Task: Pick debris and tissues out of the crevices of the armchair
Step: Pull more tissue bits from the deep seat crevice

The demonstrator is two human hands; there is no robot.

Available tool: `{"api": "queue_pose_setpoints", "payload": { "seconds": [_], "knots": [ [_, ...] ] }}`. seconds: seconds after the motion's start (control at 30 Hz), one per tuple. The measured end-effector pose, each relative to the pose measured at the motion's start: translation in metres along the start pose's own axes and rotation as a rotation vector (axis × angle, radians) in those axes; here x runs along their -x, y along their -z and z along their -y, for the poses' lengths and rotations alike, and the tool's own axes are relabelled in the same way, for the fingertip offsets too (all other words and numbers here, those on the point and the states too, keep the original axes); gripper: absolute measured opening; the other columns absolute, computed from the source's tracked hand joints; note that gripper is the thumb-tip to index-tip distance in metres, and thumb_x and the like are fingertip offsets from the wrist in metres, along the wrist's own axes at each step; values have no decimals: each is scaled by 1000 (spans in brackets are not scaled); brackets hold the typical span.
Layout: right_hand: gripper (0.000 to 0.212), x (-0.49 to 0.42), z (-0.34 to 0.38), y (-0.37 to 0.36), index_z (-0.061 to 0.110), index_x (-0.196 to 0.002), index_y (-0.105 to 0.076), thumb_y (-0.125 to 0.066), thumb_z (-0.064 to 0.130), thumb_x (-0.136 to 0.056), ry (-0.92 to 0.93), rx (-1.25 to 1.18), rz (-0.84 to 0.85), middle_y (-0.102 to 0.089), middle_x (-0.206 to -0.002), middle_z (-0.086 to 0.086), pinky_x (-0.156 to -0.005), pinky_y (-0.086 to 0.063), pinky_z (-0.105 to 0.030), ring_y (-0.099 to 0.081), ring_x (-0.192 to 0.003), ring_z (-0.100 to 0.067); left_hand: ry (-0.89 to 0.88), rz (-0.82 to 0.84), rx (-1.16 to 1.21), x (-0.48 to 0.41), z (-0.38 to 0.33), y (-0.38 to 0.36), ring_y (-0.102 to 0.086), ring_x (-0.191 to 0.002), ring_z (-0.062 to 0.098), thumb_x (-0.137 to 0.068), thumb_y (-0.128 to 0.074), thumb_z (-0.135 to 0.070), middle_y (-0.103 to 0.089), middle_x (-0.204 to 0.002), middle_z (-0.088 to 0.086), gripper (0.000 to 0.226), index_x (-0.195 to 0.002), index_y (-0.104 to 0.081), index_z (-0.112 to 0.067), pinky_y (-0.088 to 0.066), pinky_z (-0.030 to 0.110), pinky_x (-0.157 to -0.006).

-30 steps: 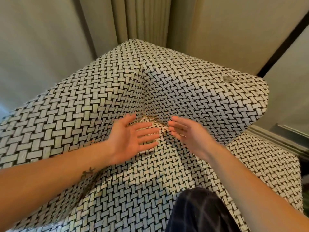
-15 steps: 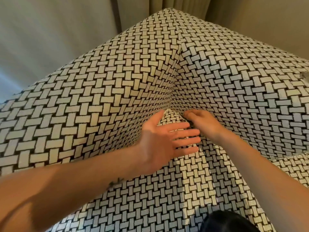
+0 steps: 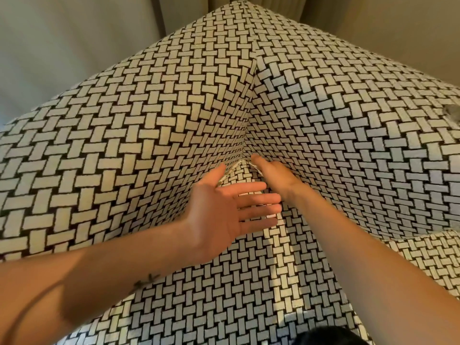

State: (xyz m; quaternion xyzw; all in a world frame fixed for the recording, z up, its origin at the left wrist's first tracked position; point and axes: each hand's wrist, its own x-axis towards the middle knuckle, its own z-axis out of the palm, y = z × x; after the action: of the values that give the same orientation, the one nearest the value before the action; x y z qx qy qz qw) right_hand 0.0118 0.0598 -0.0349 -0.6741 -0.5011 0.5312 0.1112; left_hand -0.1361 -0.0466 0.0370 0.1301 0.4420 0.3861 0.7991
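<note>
The armchair [image 3: 139,135] is covered in black-and-white basket-weave fabric. Its seat cushion [image 3: 249,282] runs to a corner crevice [image 3: 245,159] where two upholstered sides meet. My left hand [image 3: 224,207] hovers palm-up over the cushion's far corner, fingers straight and holding nothing. My right hand [image 3: 276,175] is pushed into the gap along the cushion's right edge, and its fingertips are hidden in the gap. A pale ragged edge [image 3: 256,168] shows at the gap beside my right hand; I cannot tell whether it is tissue or cushion trim.
A worn grey spot [image 3: 451,112] marks the top of the chair's right side. Beige curtains [image 3: 184,13] and a plain wall [image 3: 62,46] stand close behind the chair. A dark shape [image 3: 331,337] sits at the bottom edge.
My view has closed in on the chair's corner. My right hand went from hovering open to pushing down into the gap. The left hand stays open above the cushion.
</note>
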Motion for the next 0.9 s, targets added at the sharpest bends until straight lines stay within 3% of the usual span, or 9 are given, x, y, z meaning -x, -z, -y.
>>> {"api": "queue_pose_setpoints", "payload": {
  "seconds": [0.1, 0.3, 0.4, 0.5, 0.57, 0.63, 0.7, 0.8, 0.9],
  "knots": [
    [81, -2, -4, -5, 17, -138, -55, -47, 76, -82, -5, -97, -25, -60, -135, 1, -107, -40, -45, -55, -121, -22, 37, 24, -4, 3, 1, -1, -65, -119, 47, -103, -25, -61, -67, -122, 34, 80, -132, -58, 6, -51, 56, -102],
    [41, -2, -15, -8, 14, -116, -72, -55, 39, -89, 123, -199, -26, -74, -117, -1, -104, -47, -43, -65, -112, -22, 26, 32, -25, 3, 1, 0, -65, -119, 46, -104, -22, -60, -68, -121, 33, 79, -133, -59, 4, -57, 52, -93],
    [26, 1, -18, -8, 31, -109, -73, -52, 28, -94, 158, -222, -24, -70, -110, 18, -96, -44, -26, -61, -107, -2, -6, 17, -26, 4, 0, 0, -66, -117, 45, -104, -22, -59, -69, -120, 32, 78, -132, -60, 4, -58, 52, -92],
    [27, 3, -19, -6, 27, -116, -72, -52, 26, -98, 150, -292, -29, -68, -110, 17, -97, -45, -23, -60, -108, -1, -49, 4, -1, 2, -3, 1, -68, -114, 42, -104, -22, -59, -70, -120, 30, 78, -133, -58, 3, -58, 51, -93],
    [26, 8, -18, -6, 30, -106, -71, -48, 20, -102, 168, -274, -8, -68, -101, 22, -87, -44, -15, -60, -99, 6, -65, -10, 16, 3, -2, 1, -69, -114, 42, -105, -21, -60, -70, -120, 29, 78, -132, -59, 3, -58, 50, -93],
    [28, 9, -19, -6, 22, -101, -72, -44, 21, -104, 184, -188, -36, -74, -103, 6, -88, -50, -23, -66, -99, -7, -66, -22, 15, 3, 2, 2, -69, -114, 42, -105, -20, -59, -71, -118, 29, 78, -131, -59, 3, -59, 50, -91],
    [33, 8, -16, -11, 1, -107, -67, -43, 22, -104, 187, -88, -73, -71, -109, -21, -95, -51, -46, -65, -101, -36, -68, -37, 17, 1, 3, 3, -69, -113, 42, -106, -20, -57, -70, -118, 30, 77, -131, -59, 4, -60, 51, -91],
    [34, -2, -8, -12, 12, -71, -55, -41, 22, -100, 133, 33, -64, -55, -64, -6, -67, -46, -41, -48, -63, -24, -75, -44, -9, -1, 3, 4, -68, -115, 41, -106, -19, -58, -71, -119, 29, 77, -131, -59, 3, -57, 53, -96],
    [34, -10, -2, -13, 20, -63, -49, -45, 25, -97, 56, 48, -37, -50, -60, 4, -68, -41, -35, -46, -62, -18, -68, -46, -48, -2, 4, 5, -69, -115, 41, -105, -20, -58, -71, -119, 28, 76, -132, -59, 2, -56, 53, -97]
  ]
}}
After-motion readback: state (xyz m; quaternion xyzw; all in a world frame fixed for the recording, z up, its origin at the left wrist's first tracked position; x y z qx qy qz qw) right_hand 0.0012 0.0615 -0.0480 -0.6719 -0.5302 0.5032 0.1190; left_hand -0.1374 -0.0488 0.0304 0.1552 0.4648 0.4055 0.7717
